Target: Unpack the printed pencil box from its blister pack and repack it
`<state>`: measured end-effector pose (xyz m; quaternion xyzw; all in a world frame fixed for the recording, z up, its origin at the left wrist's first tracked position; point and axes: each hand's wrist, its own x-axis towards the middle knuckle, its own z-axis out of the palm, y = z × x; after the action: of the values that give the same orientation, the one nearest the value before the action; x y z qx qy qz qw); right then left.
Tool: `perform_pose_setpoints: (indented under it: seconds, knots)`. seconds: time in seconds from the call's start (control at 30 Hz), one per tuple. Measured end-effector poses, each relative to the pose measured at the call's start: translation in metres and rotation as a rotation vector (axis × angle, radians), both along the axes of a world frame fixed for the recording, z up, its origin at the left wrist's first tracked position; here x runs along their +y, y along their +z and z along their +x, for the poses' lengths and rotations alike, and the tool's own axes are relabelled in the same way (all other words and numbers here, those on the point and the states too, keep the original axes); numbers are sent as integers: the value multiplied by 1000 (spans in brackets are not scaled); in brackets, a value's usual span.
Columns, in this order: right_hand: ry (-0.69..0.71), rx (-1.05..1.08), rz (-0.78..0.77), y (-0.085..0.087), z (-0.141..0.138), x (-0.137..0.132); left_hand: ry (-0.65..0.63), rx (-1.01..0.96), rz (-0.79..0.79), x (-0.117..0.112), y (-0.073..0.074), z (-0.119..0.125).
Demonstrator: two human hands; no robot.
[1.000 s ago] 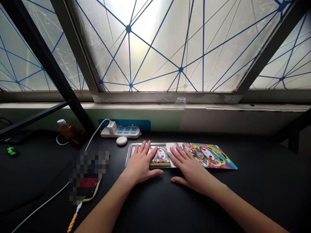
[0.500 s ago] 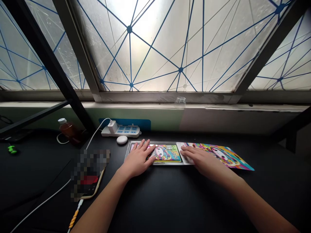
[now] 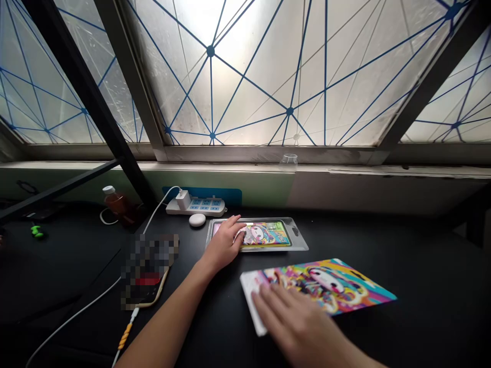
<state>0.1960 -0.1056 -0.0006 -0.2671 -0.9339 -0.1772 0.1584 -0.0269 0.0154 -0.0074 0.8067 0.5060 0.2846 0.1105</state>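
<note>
A clear plastic blister tray [image 3: 299,242] lies at the back of the black desk, with a colourful cartoon-printed packet [image 3: 268,234] inside. My left hand [image 3: 224,244] rests on its left part, fingers spread and partly bent, covering some of the packet. Closer to me is a bright cartoon card [image 3: 345,286] with a white left end, apart from the tray. Over that white end lie the long fingers of my right hand [image 3: 293,319], slightly blurred; the thumb is hidden beneath. Whether the card touches the desk I cannot tell.
Left of my arm lies a phone [image 3: 151,276] on a charging cable [image 3: 125,337]. Behind the tray sit a white round case [image 3: 197,220] and a power strip [image 3: 207,205]. A bottle [image 3: 118,204] stands back left, and a clear cup [image 3: 288,162] on the window ledge [image 3: 245,166].
My right hand has brought the card toward me and off the tray's right end, which now shows. My left hand stays on the tray. The view has shifted slightly.
</note>
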Motion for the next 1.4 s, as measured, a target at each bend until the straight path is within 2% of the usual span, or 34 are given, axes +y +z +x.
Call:
perform_pose_setpoints:
  seconds: [0.1,0.17,0.3,0.4,0.47,0.57,0.67,0.73,0.87,0.97,1.1,1.23,1.4]
  knots:
    - [92,49,3,-29,-35,-12,32,-93,66,-4,10,2]
    - [77,41,-155,-37,-48,-3,39,-121,102,-7,15,2]
    - [32,37,-498,-29,-56,25,29,-68,119,-9,15,-2]
    - [21,69,-620,-21,-55,35,13,31,91,-8,8,-4]
    - [21,123,-621,-18,-51,36,-1,89,67,-7,4,-5]
    - [-18,271,-511,-13,-39,44,-17,140,35,-6,1,-7]
    - [-147,391,-361,-4,-21,69,-43,164,11,-5,2,-10]
    - [-265,371,-329,0,-6,89,-67,172,3,-4,4,-12]
    - [-362,342,-343,5,16,115,-90,177,-1,-5,8,-12]
    - [-387,291,-383,8,26,120,-103,180,13,-9,11,-12]
    - [-415,200,-511,13,36,124,-159,177,29,-14,16,-11]
    - [-414,157,-587,17,40,134,-160,151,12,-16,15,-9]
    - [-411,144,-571,22,35,143,-116,133,16,-17,11,-5]
